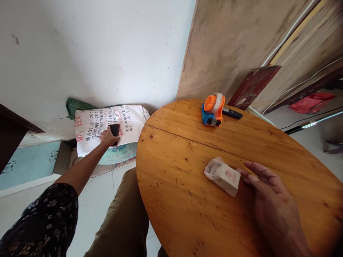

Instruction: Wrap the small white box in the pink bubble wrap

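My left hand (108, 137) reaches out to the left, its fingers gripping the edges of a black smartphone (114, 130) with a red rim. The phone is over a white printed sack (136, 119); whether it rests on the sack, I cannot tell. On the round wooden table (171, 171), a small pale box (227, 178) lies with crumpled clear plastic (214, 167) around its left end. Beside the box's right end, my right hand (273, 200) has its fingers stretched out and apart. Its fingertips are very close to the box; contact is unclear.
Toward the table's back edge sit an orange and blue plastic object (214, 110) with a clear tape-like strip and a dark slim handheld tool (232, 113). A white wall (120, 46) stands behind the sack. My leg (120, 221) is against the table's left side.
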Available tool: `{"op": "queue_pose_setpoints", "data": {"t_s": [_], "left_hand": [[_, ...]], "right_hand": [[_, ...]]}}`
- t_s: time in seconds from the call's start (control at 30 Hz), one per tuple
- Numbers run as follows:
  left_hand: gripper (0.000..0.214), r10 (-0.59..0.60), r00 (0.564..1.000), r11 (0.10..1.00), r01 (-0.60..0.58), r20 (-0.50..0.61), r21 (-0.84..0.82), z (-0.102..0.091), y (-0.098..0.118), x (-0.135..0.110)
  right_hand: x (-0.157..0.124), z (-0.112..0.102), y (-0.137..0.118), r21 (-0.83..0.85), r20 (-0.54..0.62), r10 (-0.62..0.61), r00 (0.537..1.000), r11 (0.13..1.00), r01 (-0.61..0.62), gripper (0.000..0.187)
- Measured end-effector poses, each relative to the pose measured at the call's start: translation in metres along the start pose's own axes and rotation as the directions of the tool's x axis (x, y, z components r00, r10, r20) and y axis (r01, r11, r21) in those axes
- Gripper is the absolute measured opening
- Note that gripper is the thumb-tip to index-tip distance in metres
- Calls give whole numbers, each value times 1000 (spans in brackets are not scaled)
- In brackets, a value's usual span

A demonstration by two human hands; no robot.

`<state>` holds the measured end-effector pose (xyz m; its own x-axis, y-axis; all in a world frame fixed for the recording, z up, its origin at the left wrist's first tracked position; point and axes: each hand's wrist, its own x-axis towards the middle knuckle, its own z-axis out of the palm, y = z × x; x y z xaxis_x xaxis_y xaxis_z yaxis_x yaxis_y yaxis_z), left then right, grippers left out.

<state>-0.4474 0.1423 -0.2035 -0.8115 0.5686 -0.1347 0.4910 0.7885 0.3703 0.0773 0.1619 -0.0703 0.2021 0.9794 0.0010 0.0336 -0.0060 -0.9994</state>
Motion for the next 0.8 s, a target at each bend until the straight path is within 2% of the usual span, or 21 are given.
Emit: {"op": "queue_pose_setpoints", "data": {"t_s": [0.1, 0.23, 0.57, 0.7, 0.8], "left_hand": [[89, -14, 1000, 1000, 14, -20, 3, 0, -1, 1], [82, -80, 993, 997, 80, -82, -7, 4, 9, 3], [82, -164, 976, 984, 151, -146, -96, 17, 20, 7], [86, -186, 973, 972, 162, -137, -170, 20, 24, 8], [91, -184, 979, 955, 156, -91, -253, 13, 15, 10]], "right_hand": [[1, 1, -1, -2, -15, 11, 1000, 1000, -11, 48], [2, 1, -2, 23, -28, 9, 1000, 1000, -8, 46], [2, -1, -2, 36, -7, -9, 1000, 999, 9, 43], [4, -2, -1, 33, -9, -10, 1000, 999, 10, 43], [5, -2, -1, 21, -14, -8, 1000, 1000, 9, 42]]}}
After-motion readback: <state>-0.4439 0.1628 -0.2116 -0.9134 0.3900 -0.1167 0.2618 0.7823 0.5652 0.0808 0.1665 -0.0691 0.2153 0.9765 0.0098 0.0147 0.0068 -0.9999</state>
